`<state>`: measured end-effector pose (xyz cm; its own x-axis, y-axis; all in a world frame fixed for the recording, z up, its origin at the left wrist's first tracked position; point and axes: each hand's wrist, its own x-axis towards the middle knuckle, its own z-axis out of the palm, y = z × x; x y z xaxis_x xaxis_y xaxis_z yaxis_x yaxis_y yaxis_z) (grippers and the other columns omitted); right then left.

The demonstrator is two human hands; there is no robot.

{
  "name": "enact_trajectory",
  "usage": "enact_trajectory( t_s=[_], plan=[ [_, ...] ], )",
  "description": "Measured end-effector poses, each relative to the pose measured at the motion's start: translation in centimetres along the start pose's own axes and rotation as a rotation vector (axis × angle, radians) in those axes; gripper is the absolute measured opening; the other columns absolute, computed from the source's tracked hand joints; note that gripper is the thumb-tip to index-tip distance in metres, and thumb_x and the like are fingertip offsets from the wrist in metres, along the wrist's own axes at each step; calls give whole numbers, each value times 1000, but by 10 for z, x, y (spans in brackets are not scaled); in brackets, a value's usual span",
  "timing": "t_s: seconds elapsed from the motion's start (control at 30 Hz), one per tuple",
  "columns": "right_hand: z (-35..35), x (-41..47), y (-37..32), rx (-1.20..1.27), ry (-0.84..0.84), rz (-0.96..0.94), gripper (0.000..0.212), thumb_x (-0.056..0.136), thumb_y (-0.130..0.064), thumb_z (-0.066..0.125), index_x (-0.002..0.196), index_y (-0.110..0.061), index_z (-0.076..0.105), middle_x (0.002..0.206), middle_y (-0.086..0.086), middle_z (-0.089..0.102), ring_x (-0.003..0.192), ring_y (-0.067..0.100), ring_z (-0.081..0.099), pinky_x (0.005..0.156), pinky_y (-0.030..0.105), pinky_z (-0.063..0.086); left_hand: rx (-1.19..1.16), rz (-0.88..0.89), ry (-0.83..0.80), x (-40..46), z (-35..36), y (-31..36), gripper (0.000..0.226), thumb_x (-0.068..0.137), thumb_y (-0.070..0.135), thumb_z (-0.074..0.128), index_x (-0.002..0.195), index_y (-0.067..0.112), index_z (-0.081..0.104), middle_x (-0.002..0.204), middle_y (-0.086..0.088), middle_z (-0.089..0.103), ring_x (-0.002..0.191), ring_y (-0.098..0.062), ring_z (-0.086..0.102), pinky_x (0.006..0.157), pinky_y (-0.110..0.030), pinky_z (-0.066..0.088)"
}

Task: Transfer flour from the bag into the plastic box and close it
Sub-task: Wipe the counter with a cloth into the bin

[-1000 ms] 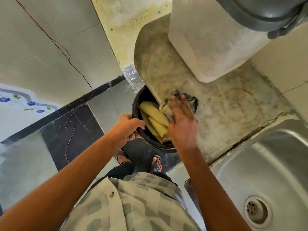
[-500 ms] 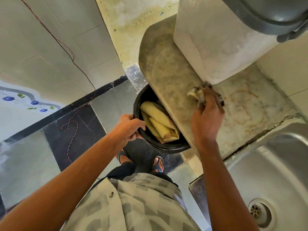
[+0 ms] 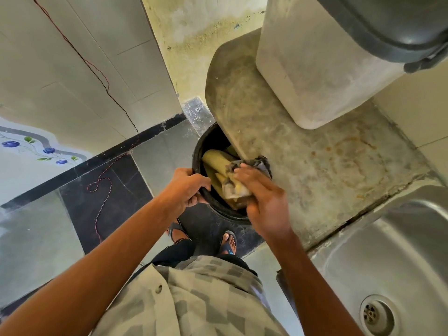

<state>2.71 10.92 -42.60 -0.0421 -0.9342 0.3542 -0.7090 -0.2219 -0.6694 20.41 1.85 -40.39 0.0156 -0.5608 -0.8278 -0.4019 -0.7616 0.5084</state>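
Gripping the near rim of a black bin, the left hand has its fingers curled over the edge and holds the bin just below the lip of the bench. Right hand lies on a grey cloth at the bench edge, fingers fairly straight and spread on top of it, thumb tucked below (whether the thumb pinches the cloth cannot be told). Part of the cloth hangs past the edge, above the bin mouth. Inside the bin: folded yellowish bag, crumpled, lying against the bin wall; whether this is the flour bag cannot be told.

Plastic box: large, whitish, translucent, dusted, standing upright at the back of the bench, well apart from both hands. A dark grey lid sits on top; a latch shows at its side.

Bench surface is stained stone with a rust-coloured ring mark. Steel sink adjoins the bench on the right, drain at its bottom. Person stands close to the bench in a patterned shirt and sandals on a tiled floor. Thin red wire runs down the wall and curls on the floor.
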Motion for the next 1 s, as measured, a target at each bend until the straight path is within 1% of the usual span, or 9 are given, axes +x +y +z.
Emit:
enact_trajectory(
  t_s=[0.13, 0.2, 0.33, 0.5, 0.63, 0.73, 0.8, 0.87, 1.0],
  plan=[
    [-20, 25, 5, -87, 408, 231, 51, 80, 15, 46, 118, -5, 73, 124, 11, 71, 92, 10, 71, 80, 4, 49, 0, -2, -1, 0, -1, -1, 26, 87, -4, 66, 111, 4, 61, 71, -13, 71, 56, -19, 74, 48, -20, 42],
    [-27, 44, 20, -132, 508, 416, 44, 89, 10, 52, 127, -7, 67, 128, 11, 69, 101, 14, 70, 86, 9, 52, -4, -5, -3, -1, -1, -2, 26, 87, -4, 66, 111, 5, 61, 69, -12, 71, 57, -19, 74, 48, -20, 42],
    [-13, 60, 18, -111, 238, 483, 34, 97, -30, 68, 126, -12, 63, 131, 10, 66, 121, 27, 64, 96, 40, 58, -7, -1, -5, 1, 0, -4, 25, 87, -3, 66, 110, 6, 62, 78, -16, 72, 59, -20, 75, 49, -21, 42],
    [10, 31, -6, -44, -215, 94, 47, 84, 0, 53, 126, -12, 69, 137, 5, 63, 131, 22, 57, 108, 44, 50, -9, 6, -3, 3, -2, -5, 23, 87, -4, 66, 107, 5, 62, 77, -16, 72, 59, -21, 75, 49, -21, 40],
    [1, 21, -10, 69, -14, 72, 54, 75, 6, 44, 119, -5, 72, 127, 9, 69, 123, 19, 63, 106, 31, 50, -7, 2, -2, 1, -4, -4, 19, 87, -6, 65, 103, 5, 61, 63, -11, 69, 52, -19, 72, 50, -22, 38],
    [-10, 42, 4, -139, 312, 214, 44, 83, 2, 46, 116, -9, 73, 124, 9, 71, 99, 14, 71, 80, 19, 58, -6, -3, -2, 0, -6, -5, 19, 88, -6, 65, 103, 5, 60, 68, -12, 68, 49, -17, 70, 51, -22, 39],
    [-14, 66, 17, -227, 397, 398, 38, 88, 1, 52, 121, -10, 69, 128, 9, 69, 111, 21, 68, 95, 28, 56, -9, -1, 2, 0, -8, -5, 20, 88, -5, 65, 104, 6, 60, 74, -14, 69, 51, -17, 71, 50, -21, 40],
    [-11, 81, 27, -211, 344, 526, 38, 90, 0, 59, 127, -8, 65, 133, 11, 65, 123, 27, 62, 109, 24, 42, -11, 2, 4, 1, -8, -6, 22, 88, -5, 65, 105, 6, 61, 78, -15, 69, 53, -18, 72, 48, -21, 39],
    [6, 77, 20, -125, 41, 291, 33, 89, -14, 69, 122, -15, 70, 132, 1, 66, 126, 21, 60, 103, 38, 53, -13, 3, -2, 2, -9, -6, 22, 87, -5, 65, 105, 6, 61, 78, -16, 71, 59, -21, 75, 46, -20, 38]
  ],
)
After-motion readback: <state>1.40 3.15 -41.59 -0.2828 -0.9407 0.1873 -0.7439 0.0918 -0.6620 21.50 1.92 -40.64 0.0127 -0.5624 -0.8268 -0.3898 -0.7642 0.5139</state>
